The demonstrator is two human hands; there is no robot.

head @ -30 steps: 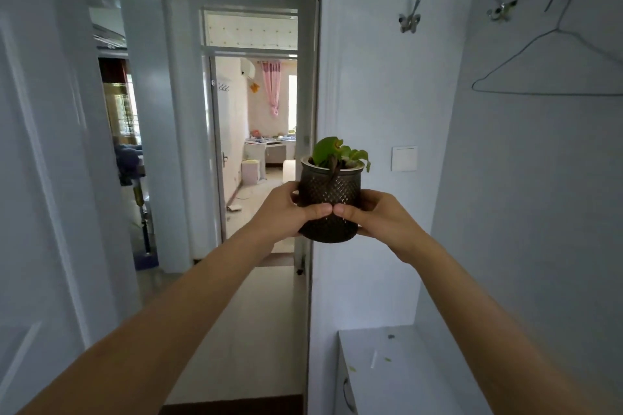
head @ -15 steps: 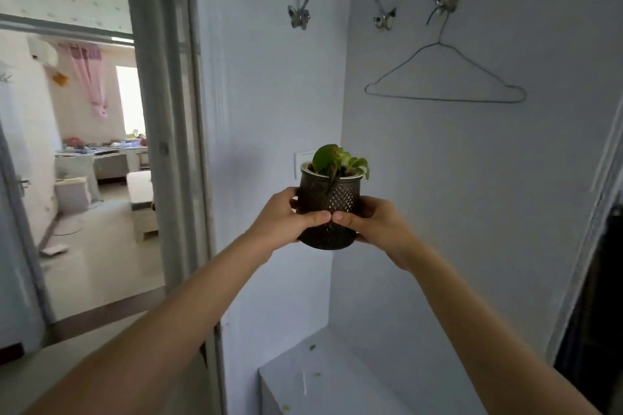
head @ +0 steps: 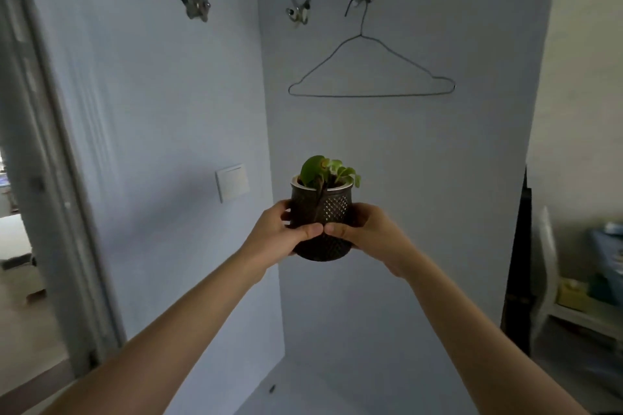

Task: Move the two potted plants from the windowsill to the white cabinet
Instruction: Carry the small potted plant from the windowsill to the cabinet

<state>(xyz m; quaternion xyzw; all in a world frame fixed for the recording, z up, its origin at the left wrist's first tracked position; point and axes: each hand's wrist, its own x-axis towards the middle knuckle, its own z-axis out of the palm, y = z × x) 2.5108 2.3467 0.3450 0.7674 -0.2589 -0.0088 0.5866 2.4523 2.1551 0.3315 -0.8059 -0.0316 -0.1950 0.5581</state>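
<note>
A small potted plant (head: 322, 212) with a dark studded pot and green leaves is held upright at arm's length in the middle of the view. My left hand (head: 274, 234) grips its left side and my right hand (head: 369, 234) its right side, thumbs meeting across the front. Below, at the bottom of the alcove, lies the white cabinet top (head: 337, 387), well under the pot. No second potted plant is in view.
White alcove walls stand close behind the pot, with a wire hanger (head: 371, 77) on metal hooks (head: 296, 8) above and a light switch (head: 232, 182) to the left. A door frame (head: 50, 178) runs down the left. A shelf with clutter (head: 580, 290) sits at right.
The view has swung right from the doorway to face the alcove. The pot stays held in both hands, now centred in front of the back wall above the cabinet top.
</note>
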